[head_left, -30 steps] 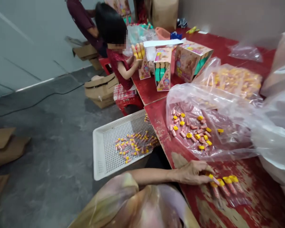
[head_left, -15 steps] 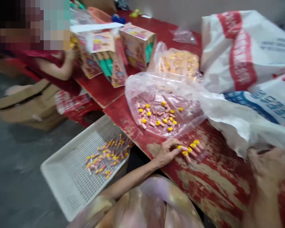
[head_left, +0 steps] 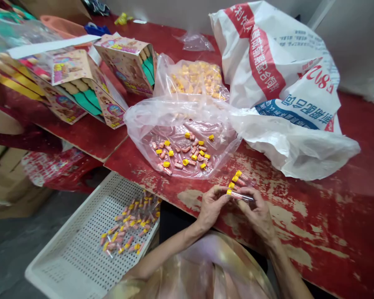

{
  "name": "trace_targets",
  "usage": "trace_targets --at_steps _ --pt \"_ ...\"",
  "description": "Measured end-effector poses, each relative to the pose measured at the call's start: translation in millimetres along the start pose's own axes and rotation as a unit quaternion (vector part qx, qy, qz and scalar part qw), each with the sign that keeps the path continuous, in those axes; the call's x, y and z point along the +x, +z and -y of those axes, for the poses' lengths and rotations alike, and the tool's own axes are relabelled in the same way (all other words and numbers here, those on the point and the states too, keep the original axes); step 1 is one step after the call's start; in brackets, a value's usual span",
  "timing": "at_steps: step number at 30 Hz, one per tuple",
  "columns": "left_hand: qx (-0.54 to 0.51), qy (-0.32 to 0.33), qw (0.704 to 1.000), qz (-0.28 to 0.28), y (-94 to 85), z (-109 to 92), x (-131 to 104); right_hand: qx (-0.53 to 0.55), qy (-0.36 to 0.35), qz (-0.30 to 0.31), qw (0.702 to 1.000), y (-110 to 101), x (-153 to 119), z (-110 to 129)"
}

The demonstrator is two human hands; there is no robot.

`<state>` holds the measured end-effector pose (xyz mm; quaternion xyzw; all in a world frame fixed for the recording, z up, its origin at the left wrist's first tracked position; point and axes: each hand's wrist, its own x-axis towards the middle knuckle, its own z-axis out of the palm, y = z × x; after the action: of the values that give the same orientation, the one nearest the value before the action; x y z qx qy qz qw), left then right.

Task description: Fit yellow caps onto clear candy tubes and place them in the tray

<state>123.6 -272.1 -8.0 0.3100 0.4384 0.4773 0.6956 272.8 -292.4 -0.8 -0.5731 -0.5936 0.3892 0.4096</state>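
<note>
Between my two hands is a small clear tube [head_left: 239, 195] with a yellow cap and pink contents, lying nearly level. My left hand [head_left: 210, 207] is closed in a pinch at its yellow-capped end. The fingers of my right hand [head_left: 259, 214] close on its clear, dark-looking end. Just beyond lie a few similar yellow-capped tubes [head_left: 240, 181] on the worn red table [head_left: 286, 207]. Farther off, an open plastic bag [head_left: 140, 124] holds several loose pink pieces with yellow caps.
A white perforated crate [head_left: 77, 245] with many filled tubes sits below the table edge at left. A bag of yellow caps [head_left: 196, 79], a large white printed sack [head_left: 274, 54] and printed boxes [head_left: 121, 62] stand behind. Part of another person's arm [head_left: 3, 120] shows at far left.
My right hand has come from the white sack at the right to the tubes and now grips one end of a tube. The view has shifted to the right.
</note>
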Motion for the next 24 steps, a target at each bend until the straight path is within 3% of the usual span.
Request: trace_targets --at_steps 3,7,11,14,18,20,24 --pt "0.083 0.028 0.996 0.005 1.5 -0.5 -5.7 -0.121 -0.091 0.01 0.988 3.5 0.4 -0.1" --pt "0.218 0.09 0.968 0.086 3.5 -1.9 -6.4 -0.192 -0.156 -0.006 0.969 -0.2 -4.2 2.1" --pt "0.403 0.196 0.879 0.163 2.3 -0.7 1.1 -0.281 -0.134 0.054 0.949 -27.9 -10.2 -2.0" --pt "0.513 0.253 0.796 0.195 -0.7 3.5 5.2 -0.402 -0.119 0.034 0.907 -47.1 -13.2 -16.5" --pt "0.61 0.297 0.713 0.174 -1.7 12.7 6.3 -0.46 -0.121 0.026 0.879 -51.1 -12.4 -34.6" --pt "0.624 0.314 0.699 0.156 -0.9 16.6 7.8 -0.462 -0.118 0.03 0.878 -47.9 -10.5 -36.4" --pt "0.611 0.316 0.71 0.148 0.0 19.5 14.5 -0.471 -0.116 0.046 0.873 -46.4 -6.9 -30.5"
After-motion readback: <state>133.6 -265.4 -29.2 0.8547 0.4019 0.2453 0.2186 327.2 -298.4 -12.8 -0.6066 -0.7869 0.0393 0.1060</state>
